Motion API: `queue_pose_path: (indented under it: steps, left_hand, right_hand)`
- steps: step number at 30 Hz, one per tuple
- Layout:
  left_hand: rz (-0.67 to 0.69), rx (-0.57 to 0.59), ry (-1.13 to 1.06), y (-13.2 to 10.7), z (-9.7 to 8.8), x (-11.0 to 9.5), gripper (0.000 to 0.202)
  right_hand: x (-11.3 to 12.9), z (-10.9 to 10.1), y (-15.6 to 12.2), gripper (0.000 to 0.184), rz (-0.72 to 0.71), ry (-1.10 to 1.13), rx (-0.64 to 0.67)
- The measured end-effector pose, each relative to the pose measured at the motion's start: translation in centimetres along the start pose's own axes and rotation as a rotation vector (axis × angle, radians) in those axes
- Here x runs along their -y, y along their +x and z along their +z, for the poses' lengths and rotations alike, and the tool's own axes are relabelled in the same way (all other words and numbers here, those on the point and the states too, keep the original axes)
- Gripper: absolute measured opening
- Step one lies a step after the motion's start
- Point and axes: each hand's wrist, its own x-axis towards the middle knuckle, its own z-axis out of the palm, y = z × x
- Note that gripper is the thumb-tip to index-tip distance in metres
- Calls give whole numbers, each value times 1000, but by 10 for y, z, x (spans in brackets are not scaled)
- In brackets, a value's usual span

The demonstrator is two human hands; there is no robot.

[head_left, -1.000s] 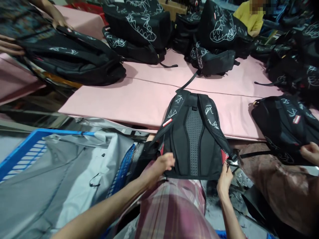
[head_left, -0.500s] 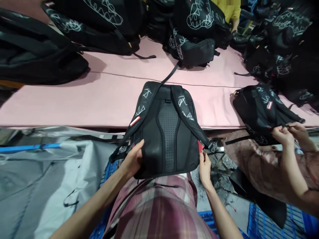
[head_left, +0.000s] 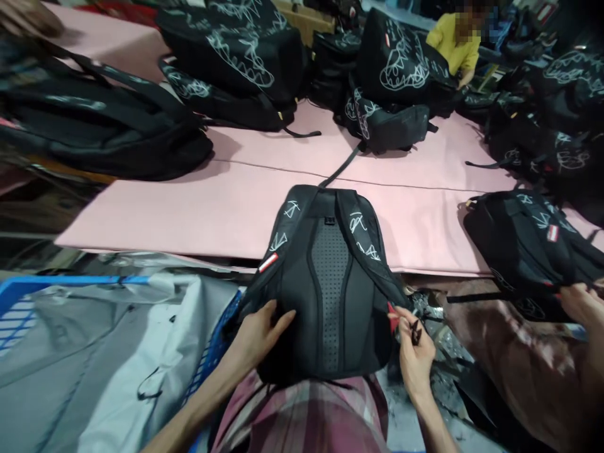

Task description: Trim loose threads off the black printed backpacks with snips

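Since a moment earlier, the left hand (head_left: 257,333) had flattened on the backpack (head_left: 325,283), lying lengthwise away between both hands; the right hand (head_left: 415,352) pinched its strap buckle (head_left: 414,329).

You are wearing no sleeves that show: both forearms are coming into view bare, with no watch, band or glove on them. Your left hand (head_left: 257,330) and right hand (head_left: 415,358) are carrying no rings. A plaid garment (head_left: 306,418) in pink, maroon and grey is covering your lap.
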Motion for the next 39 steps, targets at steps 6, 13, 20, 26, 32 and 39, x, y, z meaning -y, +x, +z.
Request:
queue_pose_path:
  steps: [6, 13, 20, 26, 32, 39]
  left_hand:
    - [318, -156, 159, 57, -27, -1, 48]
    - [213, -406, -25, 136, -102, -44, 49]
    - [465, -61, 37, 200, -62, -115, 35]
    - [498, 212, 302, 245, -27, -166, 17]
    - [340, 278, 439, 266, -16, -168, 22]
    - [313, 198, 383, 252, -7, -162, 12]
  right_hand:
    - [49, 112, 63, 27, -297, -18, 542]
    - [63, 154, 193, 30, -532, -240, 295]
    - [55, 138, 272, 22, -446, -416, 428]
    - [63, 135, 275, 31, -448, -627, 662]
    - [82, 125, 230, 23, -860, -616, 785]
    - [81, 97, 203, 24, -1030, -553, 855]
